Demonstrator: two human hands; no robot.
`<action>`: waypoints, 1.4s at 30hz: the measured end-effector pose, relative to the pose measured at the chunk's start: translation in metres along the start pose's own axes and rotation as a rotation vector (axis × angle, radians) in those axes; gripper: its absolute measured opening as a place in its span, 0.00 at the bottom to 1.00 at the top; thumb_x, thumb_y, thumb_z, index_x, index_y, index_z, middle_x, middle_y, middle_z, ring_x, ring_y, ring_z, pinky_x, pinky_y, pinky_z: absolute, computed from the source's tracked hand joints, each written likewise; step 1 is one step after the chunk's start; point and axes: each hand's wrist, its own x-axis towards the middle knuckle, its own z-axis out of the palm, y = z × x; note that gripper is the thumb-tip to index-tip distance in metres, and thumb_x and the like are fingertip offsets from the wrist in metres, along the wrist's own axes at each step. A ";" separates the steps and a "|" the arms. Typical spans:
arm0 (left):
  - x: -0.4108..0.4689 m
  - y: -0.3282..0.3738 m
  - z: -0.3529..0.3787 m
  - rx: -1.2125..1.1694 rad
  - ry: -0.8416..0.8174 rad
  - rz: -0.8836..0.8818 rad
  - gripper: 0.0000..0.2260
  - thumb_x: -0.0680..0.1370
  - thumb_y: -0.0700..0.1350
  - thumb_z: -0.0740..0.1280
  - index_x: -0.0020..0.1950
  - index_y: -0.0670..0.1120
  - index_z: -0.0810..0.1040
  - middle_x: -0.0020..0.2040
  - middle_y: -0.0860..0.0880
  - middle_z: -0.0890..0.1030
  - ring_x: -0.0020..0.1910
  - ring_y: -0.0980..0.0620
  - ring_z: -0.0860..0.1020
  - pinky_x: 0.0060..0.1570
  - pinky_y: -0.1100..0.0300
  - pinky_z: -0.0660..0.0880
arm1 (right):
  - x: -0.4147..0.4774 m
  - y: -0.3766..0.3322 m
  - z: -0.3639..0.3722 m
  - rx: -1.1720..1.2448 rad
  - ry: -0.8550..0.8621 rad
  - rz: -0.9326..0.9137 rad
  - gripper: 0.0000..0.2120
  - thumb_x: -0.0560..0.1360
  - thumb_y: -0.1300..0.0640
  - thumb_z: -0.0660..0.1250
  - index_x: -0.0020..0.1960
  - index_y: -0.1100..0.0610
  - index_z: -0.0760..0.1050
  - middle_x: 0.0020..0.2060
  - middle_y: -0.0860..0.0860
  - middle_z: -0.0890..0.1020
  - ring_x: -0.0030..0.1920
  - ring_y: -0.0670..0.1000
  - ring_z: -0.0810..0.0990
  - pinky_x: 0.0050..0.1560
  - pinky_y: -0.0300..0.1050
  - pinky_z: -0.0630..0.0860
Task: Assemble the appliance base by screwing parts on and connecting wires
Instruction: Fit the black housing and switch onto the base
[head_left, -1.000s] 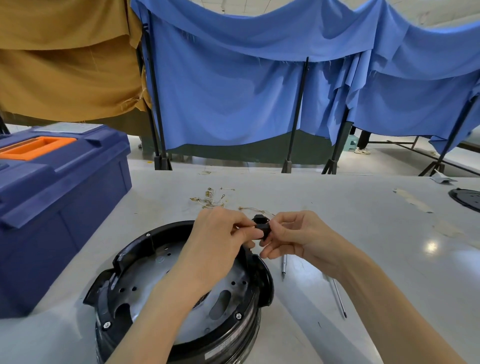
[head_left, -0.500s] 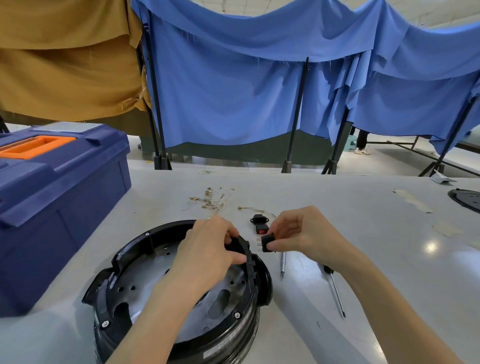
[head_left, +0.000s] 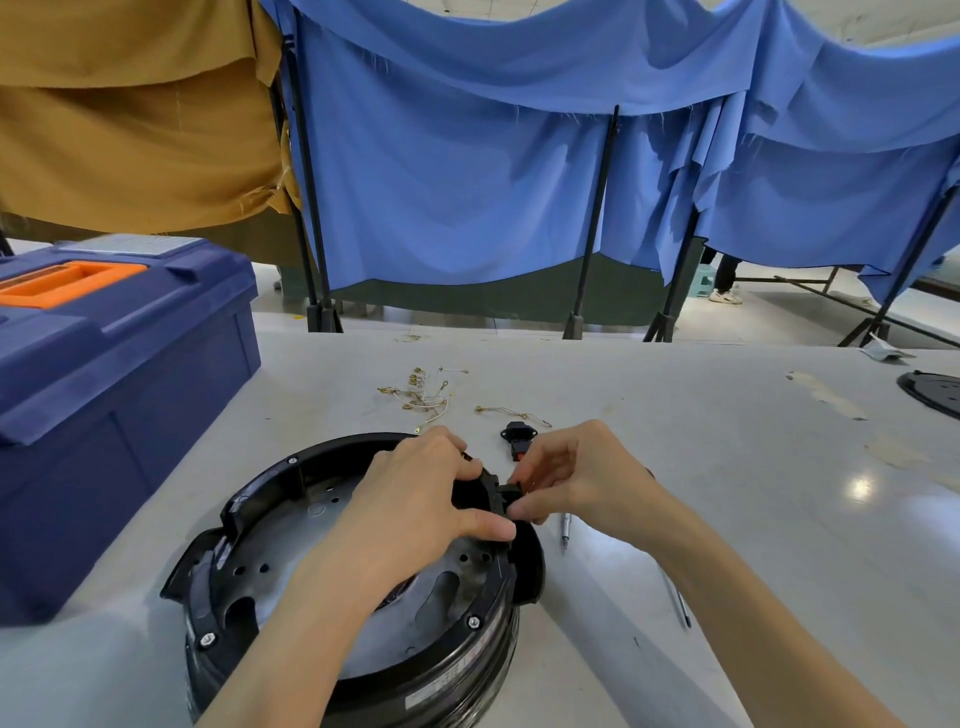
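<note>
The round black appliance base (head_left: 270, 519) lies upside down on the table, its grey metal plate facing up. My left hand (head_left: 415, 509) grips the base's black rim on the right side. My right hand (head_left: 576, 478) pinches a small black switch part (head_left: 508, 489) and holds it against the outside of that rim. Another black socket part with a red piece (head_left: 513, 439) lies on the table just behind my hands. Loose wires with brass terminals (head_left: 423, 395) lie farther back.
A dark blue toolbox with an orange handle (head_left: 114, 374) stands at the left. A screwdriver (head_left: 675, 597) and a thin metal tool (head_left: 566, 527) lie right of the base. A black round plate (head_left: 935, 389) sits at the far right edge. Blue and ochre cloths hang behind the table.
My hands came apart from holding one small part together. My left hand dropped to grip the base rim, and my right hand brought the black switch part down against that rim.
</note>
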 end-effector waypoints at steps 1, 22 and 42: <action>-0.001 0.000 0.000 -0.013 0.004 -0.010 0.35 0.66 0.64 0.74 0.70 0.52 0.74 0.69 0.57 0.69 0.70 0.53 0.65 0.65 0.57 0.63 | 0.000 0.000 0.000 0.009 0.002 -0.001 0.08 0.65 0.70 0.78 0.38 0.62 0.82 0.31 0.57 0.84 0.31 0.51 0.83 0.35 0.38 0.78; -0.001 -0.009 -0.001 -0.119 -0.049 0.074 0.25 0.70 0.50 0.77 0.66 0.56 0.77 0.71 0.56 0.67 0.71 0.54 0.63 0.65 0.62 0.60 | 0.003 0.002 0.019 -0.019 0.153 0.025 0.13 0.69 0.75 0.71 0.32 0.61 0.77 0.28 0.57 0.80 0.27 0.49 0.79 0.35 0.40 0.77; 0.002 -0.001 0.004 -0.067 -0.032 -0.001 0.21 0.69 0.45 0.78 0.61 0.52 0.80 0.70 0.54 0.66 0.69 0.48 0.66 0.66 0.52 0.67 | -0.004 -0.015 0.022 -0.269 0.031 0.048 0.10 0.70 0.74 0.61 0.41 0.69 0.81 0.39 0.68 0.82 0.44 0.65 0.81 0.49 0.63 0.79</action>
